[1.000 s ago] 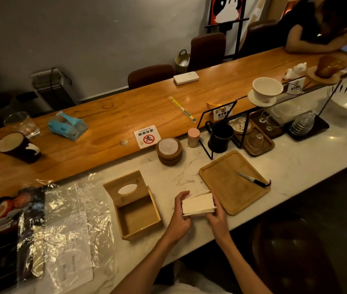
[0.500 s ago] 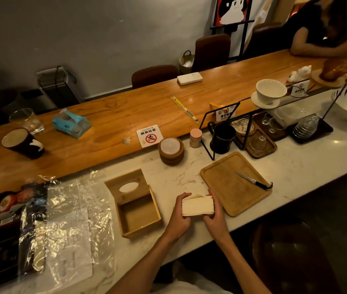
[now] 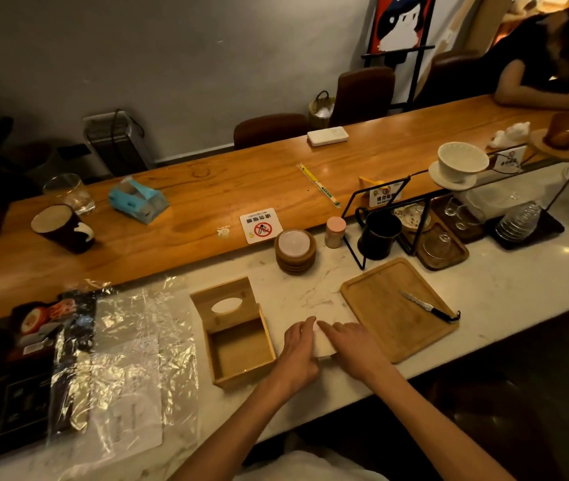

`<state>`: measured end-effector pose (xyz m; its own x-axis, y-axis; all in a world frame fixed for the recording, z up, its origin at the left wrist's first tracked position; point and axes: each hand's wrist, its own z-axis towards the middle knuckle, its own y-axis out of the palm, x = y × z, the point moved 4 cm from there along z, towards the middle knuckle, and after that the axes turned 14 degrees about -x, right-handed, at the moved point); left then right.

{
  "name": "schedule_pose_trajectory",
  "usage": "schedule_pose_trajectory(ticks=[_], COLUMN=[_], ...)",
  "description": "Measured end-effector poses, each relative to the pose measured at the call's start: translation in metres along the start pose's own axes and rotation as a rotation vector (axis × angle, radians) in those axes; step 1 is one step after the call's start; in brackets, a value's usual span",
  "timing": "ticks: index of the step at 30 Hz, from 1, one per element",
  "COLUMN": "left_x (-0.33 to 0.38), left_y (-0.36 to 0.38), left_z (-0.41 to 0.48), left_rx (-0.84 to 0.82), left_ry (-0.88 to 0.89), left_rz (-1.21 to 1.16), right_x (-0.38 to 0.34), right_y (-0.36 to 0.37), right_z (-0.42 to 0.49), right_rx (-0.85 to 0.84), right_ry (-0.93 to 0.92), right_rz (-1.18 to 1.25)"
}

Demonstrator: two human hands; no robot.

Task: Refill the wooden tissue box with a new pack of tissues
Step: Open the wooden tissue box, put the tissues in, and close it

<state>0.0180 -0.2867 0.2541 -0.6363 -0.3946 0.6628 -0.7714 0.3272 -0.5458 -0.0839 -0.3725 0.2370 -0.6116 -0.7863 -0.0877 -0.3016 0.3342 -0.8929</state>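
Both hands are closed around a stack of tissues (image 3: 322, 341) on the white desk (image 3: 505, 296): the left hand (image 3: 298, 352) cups its left end, the right hand (image 3: 354, 347) covers its right end, so little of the stack shows. The wooden box (image 3: 238, 336) lies open just to the left, its lid with the oval slot tipped back on the far side. To do this well, squeeze the stack evenly, keep it level, and lower it squarely into the box without snagging loose sheets on the rim.
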Motion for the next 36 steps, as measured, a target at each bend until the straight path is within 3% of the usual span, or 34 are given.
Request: schedule_pose_trajectory(ticks=[2,4,7,9,11,14,16,18,21,23,30,36], left_x=[-0.003,-0.011,-0.045,-0.082,-0.114,-0.134,-0.135,-0.132,-0.131,-0.135,-0.137,-0.142], left_y=[-0.020,-0.044,-0.069,-0.072,-0.067,-0.055,-0.054,-0.057,-0.060,-0.059,-0.056,-0.055], left_z=[-0.023,-0.052,-0.094,-0.109,-0.111,-0.103,-0.106,-0.109,-0.110,-0.110,-0.111,-0.107], left_rx=[0.160,0.394,0.790,0.949,0.885,0.536,0.469,0.469,0.478,0.486,0.487,0.480], left_ry=[0.051,0.084,0.043,-0.115,-0.297,-0.273,-0.222,-0.198,-0.210,-0.229,-0.229,-0.236], left_rz=[-0.019,-0.106,-0.309,-0.457,-0.584,-0.890,-0.970,-1.016,-1.100,-1.127,-1.152,-1.125], right_x=[0.011,0.021,0.023,0.014,0.000,-0.013,-0.023,-0.039,-0.076,-0.106,-0.167,-0.186], right_y=[-0.009,-0.020,-0.019,-0.004,0.018,0.029,0.009,-0.028,-0.091,-0.119,-0.124,-0.102], right_z=[0.003,0.001,-0.005,-0.004,-0.004,-0.001,0.006,0.013,0.024,0.035,0.056,0.070], right_rx=[-0.072,-0.050,-0.044,-0.093,-0.209,-0.299,-0.304,-0.338,-0.413,-0.426,-0.524,-0.726], right_ry=[0.007,0.035,0.054,0.032,0.055,0.086,-0.003,-0.124,-0.238,-0.320,-0.330,-0.269], right_rz=[0.170,0.554,1.348,1.955,2.402,2.574,2.488,2.173,1.180,0.721,0.081,-0.088])
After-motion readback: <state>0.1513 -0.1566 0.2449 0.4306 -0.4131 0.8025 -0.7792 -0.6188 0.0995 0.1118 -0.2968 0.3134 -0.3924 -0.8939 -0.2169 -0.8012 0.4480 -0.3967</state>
